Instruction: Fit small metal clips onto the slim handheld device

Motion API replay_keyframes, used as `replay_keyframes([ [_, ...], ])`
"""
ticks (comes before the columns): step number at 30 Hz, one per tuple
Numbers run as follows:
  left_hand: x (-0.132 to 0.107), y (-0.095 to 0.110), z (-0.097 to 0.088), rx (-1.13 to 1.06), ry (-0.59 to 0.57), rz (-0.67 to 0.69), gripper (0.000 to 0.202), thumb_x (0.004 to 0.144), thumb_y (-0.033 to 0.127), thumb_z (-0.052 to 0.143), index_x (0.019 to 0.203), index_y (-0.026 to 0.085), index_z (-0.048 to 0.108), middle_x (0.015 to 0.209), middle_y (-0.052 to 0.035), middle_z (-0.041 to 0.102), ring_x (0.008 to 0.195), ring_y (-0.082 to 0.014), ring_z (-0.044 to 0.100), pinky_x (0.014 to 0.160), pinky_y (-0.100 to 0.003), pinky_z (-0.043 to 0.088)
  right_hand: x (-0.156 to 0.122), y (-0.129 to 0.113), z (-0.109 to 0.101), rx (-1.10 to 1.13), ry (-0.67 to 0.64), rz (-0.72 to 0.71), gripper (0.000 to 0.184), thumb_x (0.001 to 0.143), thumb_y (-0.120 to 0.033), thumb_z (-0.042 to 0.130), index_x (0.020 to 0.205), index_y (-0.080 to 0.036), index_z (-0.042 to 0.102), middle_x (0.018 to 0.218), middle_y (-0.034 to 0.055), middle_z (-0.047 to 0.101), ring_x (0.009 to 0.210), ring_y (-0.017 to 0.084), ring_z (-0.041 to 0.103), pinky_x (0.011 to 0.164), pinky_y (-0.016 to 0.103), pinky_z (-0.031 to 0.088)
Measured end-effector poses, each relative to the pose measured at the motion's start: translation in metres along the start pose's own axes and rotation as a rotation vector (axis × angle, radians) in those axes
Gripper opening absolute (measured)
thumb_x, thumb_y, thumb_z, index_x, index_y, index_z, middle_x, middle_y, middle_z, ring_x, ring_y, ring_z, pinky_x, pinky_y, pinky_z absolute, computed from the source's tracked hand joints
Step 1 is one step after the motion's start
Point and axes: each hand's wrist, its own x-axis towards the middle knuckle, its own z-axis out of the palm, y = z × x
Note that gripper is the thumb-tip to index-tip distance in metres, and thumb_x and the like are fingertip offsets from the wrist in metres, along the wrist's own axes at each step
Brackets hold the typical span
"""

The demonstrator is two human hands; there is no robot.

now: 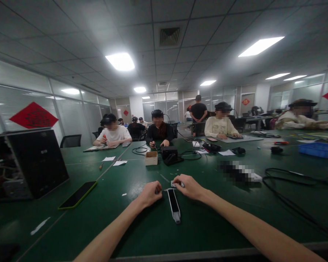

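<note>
A slim, long device with a white frame and a black face (174, 202) lies on the green table, its narrow end towards me. My left hand (151, 193) is beside the device's far end on the left, fingers curled together; whatever they hold is too small to make out. Across from it, my right hand (190, 186) is closed in a pinch just beyond the same end. A small pale piece (172, 184) shows at the right fingertips.
On the left lie a phone with a green edge (78, 195) and a large black box (38, 163). Ahead are a small cardboard box (151, 158) and a black device (171, 155). Black cables (278, 193) and a blue tray (318, 149) lie right. Several people sit opposite.
</note>
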Motion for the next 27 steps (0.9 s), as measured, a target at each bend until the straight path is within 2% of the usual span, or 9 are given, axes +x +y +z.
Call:
replay_keyframes([
  [5, 0.002, -0.008, 0.009, -0.028, -0.019, -0.016, 0.015, 0.076, 0.023, 0.055, 0.087, 0.016, 0.061, 0.078, -0.0007, 0.065, 0.067, -0.0134, 0.059, 0.061, -0.022, 0.044, -0.007, 0.017, -0.005, -0.055, -0.109, 0.011, 0.020, 0.086, -0.027, 0.050, 0.090, -0.017, 0.066, 0.088, 0.0062, 0.064, 0.081, 0.017, 0.056, 0.076, 0.030, 0.044],
  [11, 0.002, -0.005, 0.011, -0.075, -0.017, -0.036, 0.016, 0.076, 0.024, 0.055, 0.087, 0.016, 0.062, 0.078, -0.0008, 0.067, 0.068, -0.0131, 0.060, 0.061, -0.021, 0.045, -0.006, 0.014, 0.000, -0.024, -0.122, -0.008, 0.018, 0.085, -0.028, 0.052, 0.090, -0.020, 0.066, 0.087, 0.0038, 0.064, 0.081, 0.017, 0.056, 0.087, 0.037, 0.041],
  [19, 0.003, -0.002, 0.012, -0.151, -0.015, -0.066, 0.018, 0.075, 0.020, 0.053, 0.090, 0.016, 0.062, 0.082, -0.0006, 0.068, 0.069, -0.0126, 0.061, 0.062, -0.020, 0.046, -0.006, 0.013, 0.004, -0.007, -0.147, 0.071, 0.015, 0.083, -0.025, 0.052, 0.089, -0.018, 0.064, 0.088, 0.0045, 0.063, 0.080, 0.017, 0.055, 0.074, 0.030, 0.045],
  [27, 0.002, 0.001, 0.010, -0.173, -0.024, -0.056, 0.022, 0.082, 0.032, 0.052, 0.092, 0.016, 0.064, 0.084, -0.0016, 0.068, 0.072, -0.0136, 0.061, 0.064, -0.021, 0.046, -0.007, 0.016, 0.010, -0.008, -0.135, 0.055, 0.013, 0.084, -0.025, 0.052, 0.086, -0.018, 0.062, 0.085, 0.0034, 0.061, 0.078, 0.016, 0.055, 0.073, 0.029, 0.045],
])
